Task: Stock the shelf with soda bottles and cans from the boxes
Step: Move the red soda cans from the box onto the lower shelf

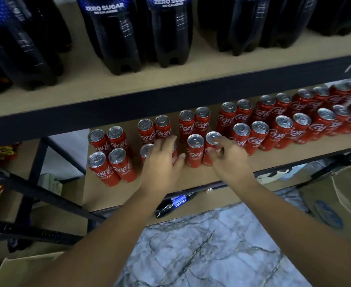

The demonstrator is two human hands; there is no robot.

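Both bare arms reach in from the near edge, up and across to the middle shelf [191, 179]. The left hand [162, 160] lies palm down, fingers spread and fairly straight, draped over a front-row can [175, 155] that it mostly hides: a loose, flat hand resting there, no clasp. The right hand [230, 157] comes in just to its right, index finger laid on the silver lid of the neighbouring can [212, 137]. Its thumb and other fingers curl against that can's near side, so it pinches the can near the top, though blur softens the fingertips. Now the stock itself: red Coca-Cola cans [274, 129] stand upright in two-by-two clusters, running from the left end of the board off to the far right. Silver tops are up, and the white script faces the near side. On the shelf above, big dark Zero Sugar bottles [116, 38] stand in a row. Down below, a Pepsi bottle [176, 204] lies on its side on the lowest board. An open cardboard box [340, 195] sits at the right, beside the marble floor [212, 255].
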